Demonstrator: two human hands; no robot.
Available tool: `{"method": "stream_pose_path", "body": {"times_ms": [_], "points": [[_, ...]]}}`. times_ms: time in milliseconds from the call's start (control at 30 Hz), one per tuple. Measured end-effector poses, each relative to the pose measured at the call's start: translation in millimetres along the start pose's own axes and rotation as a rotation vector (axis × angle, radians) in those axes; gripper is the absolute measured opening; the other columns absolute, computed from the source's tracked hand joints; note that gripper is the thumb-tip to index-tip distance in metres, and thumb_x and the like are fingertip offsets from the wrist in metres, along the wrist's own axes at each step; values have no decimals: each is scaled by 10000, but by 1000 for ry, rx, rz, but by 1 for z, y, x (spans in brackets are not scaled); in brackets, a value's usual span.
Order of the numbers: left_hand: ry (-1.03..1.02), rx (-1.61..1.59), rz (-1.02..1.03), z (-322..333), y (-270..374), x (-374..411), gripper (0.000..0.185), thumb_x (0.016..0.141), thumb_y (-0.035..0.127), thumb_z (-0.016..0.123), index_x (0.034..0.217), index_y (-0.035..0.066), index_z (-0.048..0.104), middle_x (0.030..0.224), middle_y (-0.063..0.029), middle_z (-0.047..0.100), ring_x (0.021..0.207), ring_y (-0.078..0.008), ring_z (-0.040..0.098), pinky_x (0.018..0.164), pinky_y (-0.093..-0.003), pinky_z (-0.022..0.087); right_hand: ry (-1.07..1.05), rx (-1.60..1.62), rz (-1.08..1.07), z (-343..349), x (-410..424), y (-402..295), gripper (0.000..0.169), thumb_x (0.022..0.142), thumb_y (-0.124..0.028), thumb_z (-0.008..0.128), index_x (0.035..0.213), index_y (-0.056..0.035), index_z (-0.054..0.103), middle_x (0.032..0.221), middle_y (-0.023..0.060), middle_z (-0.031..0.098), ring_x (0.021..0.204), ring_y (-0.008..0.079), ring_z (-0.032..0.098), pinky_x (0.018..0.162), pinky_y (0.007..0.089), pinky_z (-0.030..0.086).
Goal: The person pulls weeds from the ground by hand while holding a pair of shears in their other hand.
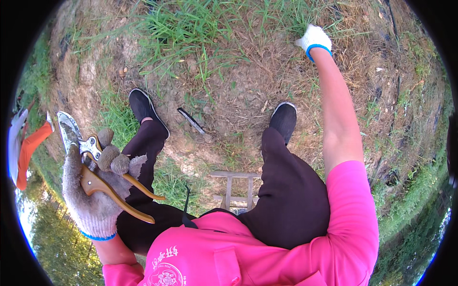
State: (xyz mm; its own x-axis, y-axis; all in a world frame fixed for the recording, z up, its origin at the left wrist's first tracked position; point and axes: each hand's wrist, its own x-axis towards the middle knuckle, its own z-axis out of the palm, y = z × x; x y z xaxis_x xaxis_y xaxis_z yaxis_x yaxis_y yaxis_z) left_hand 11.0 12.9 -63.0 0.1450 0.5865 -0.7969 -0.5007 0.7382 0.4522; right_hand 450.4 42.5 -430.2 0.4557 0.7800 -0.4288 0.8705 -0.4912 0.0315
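Observation:
My left hand (94, 186), in a soiled knitted work glove with a blue cuff, is raised beside my left thigh. It grips bypass pruning shears (103, 195) with tan handles; their pale, stained blades point up and away from me. My right hand (315, 40), in a cleaner white knitted glove, is stretched far forward at the base of green grass (300, 18). Its fingers are turned away and partly hidden, so I cannot tell whether they hold any stems.
A narrow dark and whitish strip (191, 121) lies on the soil between my black shoes (284, 118). A low slatted wooden stool (229, 193) shows between my legs. Thick grass (182, 28) grows ahead. Another person's orange trouser leg (30, 153) appears at far left.

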Motion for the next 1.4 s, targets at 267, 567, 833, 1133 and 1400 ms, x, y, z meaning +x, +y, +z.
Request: {"method": "stream_pose_path", "body": {"times_ms": [267,567,833,1133,1400], "points": [[10,42,-13,4,4,5,607,1003,408,399,1272,-134,447,857,-120,530,811,-290,494,991,-545,372,212,494,52,49,13,15,370,829,-318,571,1076,-53,646,1060,227,659,1011,409,616,891,451,493],[-37,31,-4,0,3,3,601,999,378,424,1361,-97,362,914,-141,556,851,-298,543,981,-551,401,-184,774,30,24,-1,25,510,933,-457,498,1170,-13,585,975,217,669,904,335,659,780,417,544],[-22,45,13,-2,2,0,570,998,355,428,1349,-91,376,906,-125,553,845,-286,542,966,-548,413,230,889,300,84,-97,67,407,954,-369,482,1049,-26,680,963,174,697,877,325,647,841,393,462],[1,24,58,0,0,-1,595,986,356,460,1277,-160,415,891,-118,504,801,-246,440,812,-399,387,375,1277,495,37,-164,141,311,951,-310,571,1046,-22,641,695,42,609,474,105,519,435,254,433],[137,156,97,9,-7,8,616,980,360,475,1280,-173,406,869,-120,508,798,-215,444,753,-352,394,246,51,-328,9,-20,65,379,897,-116,436,1262,-176,517,1269,109,586,1034,364,619,881,451,503]]}}
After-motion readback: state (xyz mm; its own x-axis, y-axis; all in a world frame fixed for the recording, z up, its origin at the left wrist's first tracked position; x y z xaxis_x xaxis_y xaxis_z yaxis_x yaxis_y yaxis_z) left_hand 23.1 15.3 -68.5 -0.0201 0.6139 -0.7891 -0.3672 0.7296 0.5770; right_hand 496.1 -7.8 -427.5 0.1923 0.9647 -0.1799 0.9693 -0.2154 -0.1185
